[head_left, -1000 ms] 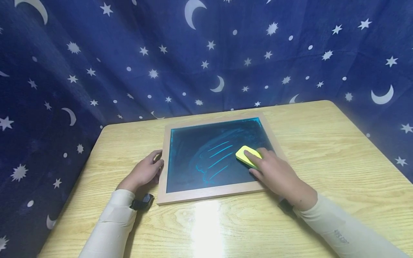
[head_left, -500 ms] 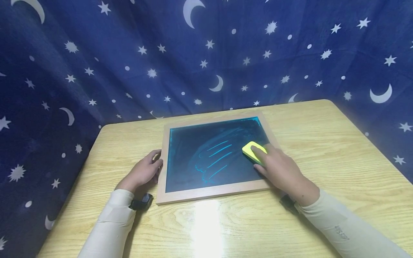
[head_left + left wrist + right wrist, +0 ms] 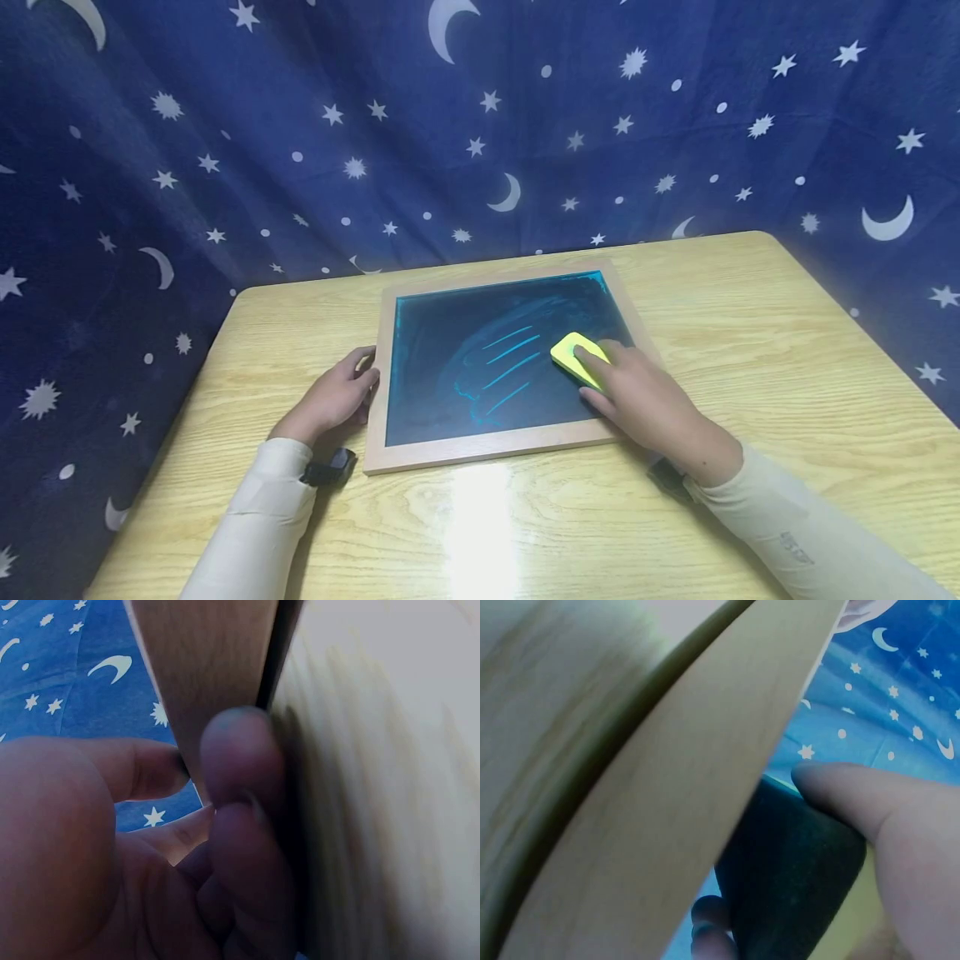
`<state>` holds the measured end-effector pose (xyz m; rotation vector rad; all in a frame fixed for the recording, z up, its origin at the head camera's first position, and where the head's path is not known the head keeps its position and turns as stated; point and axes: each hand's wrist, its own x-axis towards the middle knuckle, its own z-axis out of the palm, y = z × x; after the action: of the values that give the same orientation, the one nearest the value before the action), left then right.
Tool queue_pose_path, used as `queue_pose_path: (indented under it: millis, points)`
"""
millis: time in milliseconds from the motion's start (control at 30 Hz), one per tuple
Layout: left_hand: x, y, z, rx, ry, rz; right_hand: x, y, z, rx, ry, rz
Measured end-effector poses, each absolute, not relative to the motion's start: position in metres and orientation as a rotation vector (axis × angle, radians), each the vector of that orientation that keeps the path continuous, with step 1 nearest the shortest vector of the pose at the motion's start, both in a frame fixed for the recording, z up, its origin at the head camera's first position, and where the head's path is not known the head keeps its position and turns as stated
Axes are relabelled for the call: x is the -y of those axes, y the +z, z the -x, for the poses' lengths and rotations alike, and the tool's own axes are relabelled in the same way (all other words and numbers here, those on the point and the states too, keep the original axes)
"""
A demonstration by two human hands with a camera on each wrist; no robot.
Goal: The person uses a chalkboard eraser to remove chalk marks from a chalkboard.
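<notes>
A small wood-framed chalkboard (image 3: 442, 367) lies on the table, its dark face marked with several blue chalk strokes (image 3: 512, 360) and blue smears. My right hand (image 3: 651, 402) grips a yellow eraser (image 3: 577, 354) with a dark underside over the board's right part, right of the strokes. In the right wrist view the eraser's dark side (image 3: 795, 862) shows between thumb and fingertips, beyond the wooden frame (image 3: 660, 780). At the board's left edge, my left hand (image 3: 333, 398) holds the frame. Its thumb and curled fingers touch the frame's side (image 3: 210, 652) in the left wrist view.
The light wood-grain table (image 3: 750, 333) extends around the board, with a bright reflection (image 3: 480, 533) near the front. A blue curtain (image 3: 420, 125) with moons and stars hangs behind and to the left. Dark straps circle both wrists.
The right hand slid the eraser a little right and away, then back left. The chalk strokes look the same. The left hand keeps its place at the frame.
</notes>
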<state>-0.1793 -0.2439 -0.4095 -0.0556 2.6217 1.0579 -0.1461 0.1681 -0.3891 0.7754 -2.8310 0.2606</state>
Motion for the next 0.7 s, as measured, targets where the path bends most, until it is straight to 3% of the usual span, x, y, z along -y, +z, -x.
queue_pose_path:
  millis: [700]
  points:
    - [0.245,-0.409,0.180,-2.602,1.077,0.058,-0.146,-0.391,0.129,2.847,0.268,-0.903]
